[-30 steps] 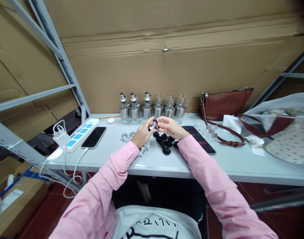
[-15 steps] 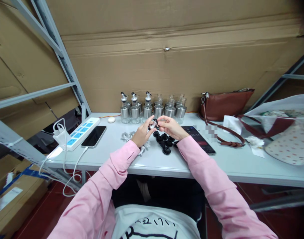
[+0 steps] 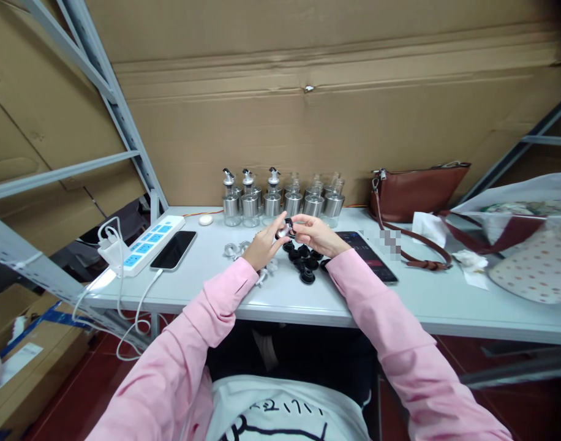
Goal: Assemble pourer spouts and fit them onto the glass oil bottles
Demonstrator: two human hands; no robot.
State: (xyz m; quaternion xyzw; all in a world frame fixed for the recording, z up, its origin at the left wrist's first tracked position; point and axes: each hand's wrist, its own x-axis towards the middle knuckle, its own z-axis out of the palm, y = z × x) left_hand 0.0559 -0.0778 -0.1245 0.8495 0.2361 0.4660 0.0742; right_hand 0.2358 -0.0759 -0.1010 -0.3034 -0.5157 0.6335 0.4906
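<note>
A small silver and black pour spout is held between my two hands above the table. My left hand is closed on its silver part from the left. From the right, the fingertips of my right hand pinch its black part. Below the hands lies a pile of black stoppers. Silver spout parts and whitish pieces lie beside and partly behind my left hand. At the back stand several glass and steel bottles; three in front carry spouts with black tips, while others have bare necks.
On the left of the table are a power strip, a phone with a cable and a white round object. A tablet-like device, a brown bag, tissue and a dotted bag lie to the right.
Both hands stay in nearly the same place. The spout between them has turned slightly, and its black part now stands more upright at the right fingertips.
</note>
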